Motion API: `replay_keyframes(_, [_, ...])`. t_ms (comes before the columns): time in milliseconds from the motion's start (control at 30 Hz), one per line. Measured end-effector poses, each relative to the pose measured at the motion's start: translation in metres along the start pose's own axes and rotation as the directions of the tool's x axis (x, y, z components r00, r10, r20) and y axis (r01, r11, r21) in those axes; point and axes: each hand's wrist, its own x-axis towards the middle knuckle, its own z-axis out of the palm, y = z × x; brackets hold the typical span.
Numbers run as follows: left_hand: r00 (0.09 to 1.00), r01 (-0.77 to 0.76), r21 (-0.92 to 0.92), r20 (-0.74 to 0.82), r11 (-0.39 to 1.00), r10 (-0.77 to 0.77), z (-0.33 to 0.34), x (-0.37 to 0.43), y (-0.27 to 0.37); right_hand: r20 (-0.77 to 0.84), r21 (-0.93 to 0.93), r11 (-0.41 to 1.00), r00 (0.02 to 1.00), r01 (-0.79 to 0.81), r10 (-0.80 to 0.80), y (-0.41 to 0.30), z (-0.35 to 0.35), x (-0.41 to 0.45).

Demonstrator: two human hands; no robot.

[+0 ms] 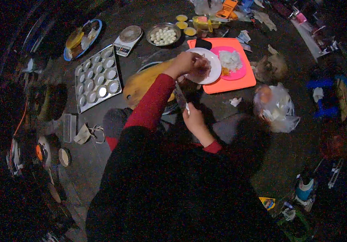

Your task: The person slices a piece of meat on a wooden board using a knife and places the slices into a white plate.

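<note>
My left hand (186,63) reaches over a white plate (216,67). Its fingers are bent at some reddish-brown food (203,69) on the plate; blur hides whether they grip any of it. In my right hand (196,121) is a knife (180,96) by its pale handle, blade pointing away from me. Left of the knife a wooden cutting board (144,79) lies across a round basin, partly covered by my left forearm. The plate overlaps an orange-red board (230,87), which also bears a pink plate (242,73) with white food (230,60).
On the left are a metal tray (97,102) of small foil cups and a kitchen scale (124,47). Farther off stand a metal bowl (163,43) of white balls and several yellow-filled cups (189,31). A plastic bag (277,106) rests on the floor at right.
</note>
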Motion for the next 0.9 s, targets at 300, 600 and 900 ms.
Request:
replay_keyframes(300, [0.984, 0.018, -0.060, -0.179, 0.998, -0.028, -0.036, -0.074, -0.041, -0.153, 0.046, 0.998, 0.987, 0.051, -0.043, -0.006, 0.008, -0.004])
replay_keyframes(600, [0.943, 0.318, 0.256, -0.185, 0.913, -0.277, 0.002, -0.155, -0.080, -0.053, -0.013, 1.000, 0.998, 0.024, -0.025, -0.020, 0.018, -0.005])
replay_keyframes(900, [0.925, 0.311, -0.168, -0.172, 0.935, -0.338, -0.003, -0.172, -0.108, -0.039, -0.055, 0.998, 0.999, -0.030, 0.027, -0.037, 0.005, -0.012])
